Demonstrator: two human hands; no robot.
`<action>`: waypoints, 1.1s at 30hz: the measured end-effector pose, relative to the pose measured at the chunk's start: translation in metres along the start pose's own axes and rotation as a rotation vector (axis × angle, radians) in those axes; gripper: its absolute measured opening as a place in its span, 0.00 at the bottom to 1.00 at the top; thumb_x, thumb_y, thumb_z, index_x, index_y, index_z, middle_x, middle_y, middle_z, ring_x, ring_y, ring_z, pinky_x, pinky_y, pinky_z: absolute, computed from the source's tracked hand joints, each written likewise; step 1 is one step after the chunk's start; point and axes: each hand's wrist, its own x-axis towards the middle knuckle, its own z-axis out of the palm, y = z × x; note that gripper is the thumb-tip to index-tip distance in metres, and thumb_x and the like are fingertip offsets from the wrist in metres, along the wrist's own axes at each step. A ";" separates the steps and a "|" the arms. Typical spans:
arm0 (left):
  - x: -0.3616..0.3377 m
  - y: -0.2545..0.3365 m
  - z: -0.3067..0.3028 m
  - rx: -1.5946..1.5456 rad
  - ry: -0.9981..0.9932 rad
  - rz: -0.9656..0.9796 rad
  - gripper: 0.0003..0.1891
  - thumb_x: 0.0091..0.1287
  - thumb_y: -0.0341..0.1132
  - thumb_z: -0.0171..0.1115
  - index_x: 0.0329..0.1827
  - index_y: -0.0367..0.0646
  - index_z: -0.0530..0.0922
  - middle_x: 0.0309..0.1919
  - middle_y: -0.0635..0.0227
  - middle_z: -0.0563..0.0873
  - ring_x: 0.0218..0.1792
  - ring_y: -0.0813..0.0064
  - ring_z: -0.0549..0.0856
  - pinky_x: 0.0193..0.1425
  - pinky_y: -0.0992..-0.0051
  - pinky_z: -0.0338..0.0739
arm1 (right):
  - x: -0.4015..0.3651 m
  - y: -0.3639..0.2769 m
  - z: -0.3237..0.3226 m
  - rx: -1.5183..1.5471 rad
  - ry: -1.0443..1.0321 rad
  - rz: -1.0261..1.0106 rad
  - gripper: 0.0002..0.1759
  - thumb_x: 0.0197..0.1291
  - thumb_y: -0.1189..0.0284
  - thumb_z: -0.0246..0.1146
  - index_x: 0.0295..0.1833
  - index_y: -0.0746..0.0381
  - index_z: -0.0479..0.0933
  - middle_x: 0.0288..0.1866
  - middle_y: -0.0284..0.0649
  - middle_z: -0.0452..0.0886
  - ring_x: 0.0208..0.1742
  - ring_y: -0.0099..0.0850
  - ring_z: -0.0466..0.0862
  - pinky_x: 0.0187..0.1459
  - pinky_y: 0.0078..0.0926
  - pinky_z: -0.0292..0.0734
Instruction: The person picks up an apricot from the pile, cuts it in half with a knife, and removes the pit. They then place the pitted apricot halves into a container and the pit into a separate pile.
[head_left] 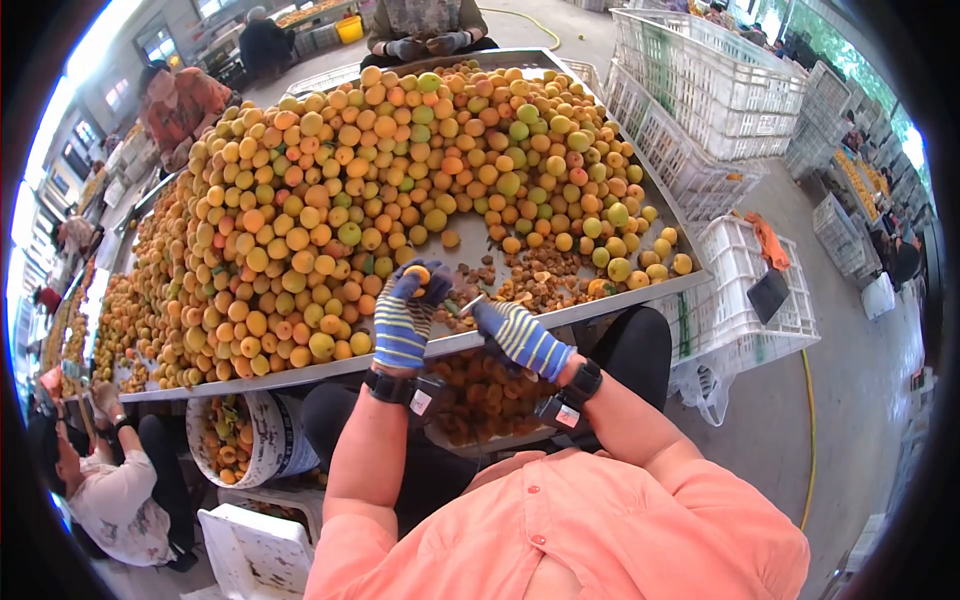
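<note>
My left hand, in a striped knit glove, is closed around an apricot just above the near edge of the metal table. Close by on its right, my right hand, gloved the same way, is closed on a small knife; only a short pale metal part shows, pointing toward the left hand. The two hands are apart. A large heap of apricots, mostly orange with some green ones, covers much of the table. Beyond the right hand lie brown pits and scraps.
Below the table edge, a crate of apricot halves sits between my knees. A white bucket with fruit stands at left. White crates are stacked at right. Another person sits across the table; a person works at left.
</note>
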 end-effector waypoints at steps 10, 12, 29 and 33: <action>-0.002 -0.025 0.010 0.169 -0.155 -0.085 0.22 0.61 0.25 0.51 0.61 0.31 0.66 0.52 0.50 0.78 0.53 0.58 0.81 0.61 0.61 0.77 | 0.031 -0.004 -0.004 -0.509 0.425 -0.631 0.18 0.58 0.59 0.63 0.38 0.65 0.76 0.28 0.52 0.81 0.32 0.50 0.82 0.33 0.41 0.76; -0.010 -0.026 0.018 -0.008 -0.179 -0.087 0.24 0.61 0.25 0.49 0.63 0.31 0.64 0.54 0.49 0.76 0.54 0.58 0.79 0.61 0.62 0.76 | 0.041 0.000 -0.007 -0.586 0.469 -0.609 0.18 0.57 0.59 0.64 0.37 0.66 0.75 0.27 0.52 0.80 0.32 0.50 0.81 0.33 0.42 0.75; -0.002 -0.022 -0.014 -0.062 0.026 -0.072 0.11 0.66 0.34 0.49 0.45 0.39 0.75 0.30 0.67 0.78 0.28 0.77 0.77 0.29 0.82 0.73 | 0.047 -0.008 0.022 0.200 0.422 -0.589 0.10 0.61 0.70 0.63 0.42 0.67 0.79 0.22 0.28 0.77 0.27 0.13 0.71 0.25 0.19 0.68; -0.017 -0.024 0.015 0.300 0.059 -0.036 0.07 0.65 0.30 0.54 0.44 0.40 0.75 0.25 0.71 0.76 0.25 0.86 0.75 0.26 0.88 0.69 | 0.041 -0.049 0.012 0.693 0.351 -0.431 0.16 0.63 0.59 0.62 0.31 0.59 0.74 0.16 0.24 0.68 0.14 0.12 0.64 0.16 0.15 0.54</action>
